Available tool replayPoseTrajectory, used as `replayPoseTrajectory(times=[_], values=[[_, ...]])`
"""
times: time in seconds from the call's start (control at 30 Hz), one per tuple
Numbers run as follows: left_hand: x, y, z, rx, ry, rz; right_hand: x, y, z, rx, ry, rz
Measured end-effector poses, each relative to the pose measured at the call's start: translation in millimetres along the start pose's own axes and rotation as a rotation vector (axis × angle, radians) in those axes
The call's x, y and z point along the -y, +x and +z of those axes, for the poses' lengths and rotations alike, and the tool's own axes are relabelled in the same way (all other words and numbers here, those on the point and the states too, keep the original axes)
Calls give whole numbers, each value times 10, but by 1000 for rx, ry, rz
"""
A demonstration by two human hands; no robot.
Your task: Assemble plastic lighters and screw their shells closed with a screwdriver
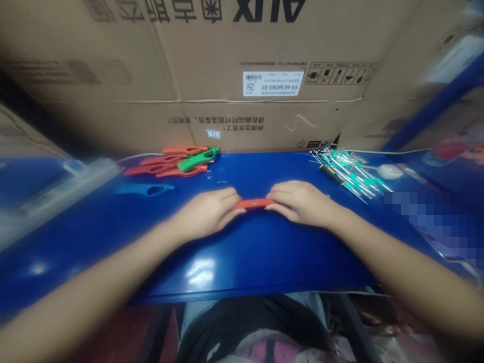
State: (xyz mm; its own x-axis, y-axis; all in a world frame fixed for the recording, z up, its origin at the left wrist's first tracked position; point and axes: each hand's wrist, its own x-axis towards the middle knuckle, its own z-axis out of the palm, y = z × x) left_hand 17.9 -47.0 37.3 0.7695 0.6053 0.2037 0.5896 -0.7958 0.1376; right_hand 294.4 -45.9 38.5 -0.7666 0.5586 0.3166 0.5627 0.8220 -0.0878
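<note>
Between my two hands, above the blue table, is an orange-red plastic piece that looks like a lighter casing (254, 203). My left hand (214, 207) pinches its left end, and my right hand (298, 201) grips the right end. Both hands have their fingers closed, and they cover most of the piece. Left of them lies a pile of similar orange and red casings (170, 164), with a green casing (198, 160) on top. A single blue casing (143, 189) rests nearer to me. To the right lies a bundle of thin metal rods with teal parts (351, 174).
A large cardboard box (212, 60) with upside-down print stands along the back of the blue table (242, 257). A yellow-black screwdriver handle (333, 175) and a white round object (390, 172) lie at the right. A long pale strip (64, 194) crosses the left side.
</note>
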Motion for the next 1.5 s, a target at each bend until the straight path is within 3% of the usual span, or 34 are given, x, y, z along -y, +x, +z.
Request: replayPoseTrajectory(times=[0.17,0.3,0.47,0.63,0.87,1.07,1.27,1.5], values=[[62,-10,-88,-74,52,-30,5,48,-98,-102,128,161],[89,-16,-122,-115,12,-78,15,102,-155,-170,113,199],[42,-11,-91,-228,-106,-171,106,214,-197,-136,108,293],[38,-27,-78,-223,47,-52,182,228,-193,-32,241,478],[92,-44,-28,-195,149,107,153,95,-64,-78,156,114],[69,-35,24,-166,111,143,153,72,69,-146,52,-118],[79,-40,78,-133,69,111,176,49,144,-265,-18,-95],[154,-44,46,-125,84,91,107,62,48,-142,-46,-30]])
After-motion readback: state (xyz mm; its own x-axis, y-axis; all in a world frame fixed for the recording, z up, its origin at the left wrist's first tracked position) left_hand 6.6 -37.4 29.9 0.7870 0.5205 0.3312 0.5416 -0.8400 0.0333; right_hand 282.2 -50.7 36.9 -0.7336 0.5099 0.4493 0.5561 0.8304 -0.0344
